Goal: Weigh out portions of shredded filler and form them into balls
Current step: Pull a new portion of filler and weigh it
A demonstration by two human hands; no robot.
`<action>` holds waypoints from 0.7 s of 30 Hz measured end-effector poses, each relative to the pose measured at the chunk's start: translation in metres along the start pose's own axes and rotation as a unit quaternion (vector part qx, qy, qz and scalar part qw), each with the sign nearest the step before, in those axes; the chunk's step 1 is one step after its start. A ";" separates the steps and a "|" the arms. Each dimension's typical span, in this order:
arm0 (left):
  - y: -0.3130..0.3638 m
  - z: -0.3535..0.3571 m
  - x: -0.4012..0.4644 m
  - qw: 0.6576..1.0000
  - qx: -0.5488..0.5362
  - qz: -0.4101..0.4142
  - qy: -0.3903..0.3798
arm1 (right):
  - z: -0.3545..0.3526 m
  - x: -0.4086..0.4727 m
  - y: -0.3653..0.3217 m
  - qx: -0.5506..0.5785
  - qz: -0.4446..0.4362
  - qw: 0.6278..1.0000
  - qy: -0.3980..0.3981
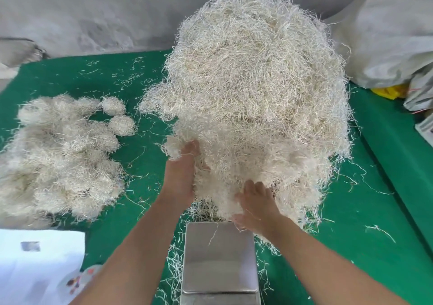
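Pulling a portion from the big heap of filler (253, 89): left hand (179, 175) buried at its near edge, fingers curled into strands; right hand (256, 205) grips a clump beside it. Scale pan (220, 255) below sits bare but for one strand. Many finished balls (61, 154) lie piled left on the green counter (375, 211). Judging by the heap, much remains.

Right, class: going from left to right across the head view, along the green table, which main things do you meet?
Finished balls → left hand → right hand → grey sacks. The big filler heap overlaps both hands, so I leave it out.
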State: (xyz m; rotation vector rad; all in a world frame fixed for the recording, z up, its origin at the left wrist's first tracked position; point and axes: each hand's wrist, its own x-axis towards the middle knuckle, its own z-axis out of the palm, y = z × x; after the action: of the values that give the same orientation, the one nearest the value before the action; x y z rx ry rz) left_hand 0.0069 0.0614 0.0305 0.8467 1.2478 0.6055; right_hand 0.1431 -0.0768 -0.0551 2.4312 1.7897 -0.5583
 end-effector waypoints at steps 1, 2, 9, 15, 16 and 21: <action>-0.005 0.001 0.001 0.999 0.032 0.003 0.005 | 0.002 0.002 0.001 0.017 0.024 1.000 -0.012; -0.013 0.000 0.003 0.995 0.092 0.033 -0.007 | 0.002 0.004 0.002 0.046 0.032 0.998 0.006; -0.063 -0.009 -0.010 0.884 0.345 0.118 -0.293 | -0.028 0.001 0.002 0.551 0.025 0.829 0.095; -0.056 0.006 -0.008 0.967 0.170 0.159 -0.107 | -0.017 -0.011 0.002 0.511 0.003 0.852 0.115; -0.052 0.008 -0.010 0.981 0.117 0.123 -0.097 | -0.012 -0.011 0.002 0.459 -0.005 0.884 0.091; -0.036 0.008 -0.016 0.996 -0.024 0.009 -0.083 | 0.000 0.010 0.014 0.252 0.055 0.959 0.118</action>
State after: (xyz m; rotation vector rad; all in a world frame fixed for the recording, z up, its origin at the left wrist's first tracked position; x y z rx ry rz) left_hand 0.0091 0.0269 0.0104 0.8520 1.0728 0.5661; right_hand 0.1588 -0.0723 -0.0608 3.0274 1.7452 -0.8331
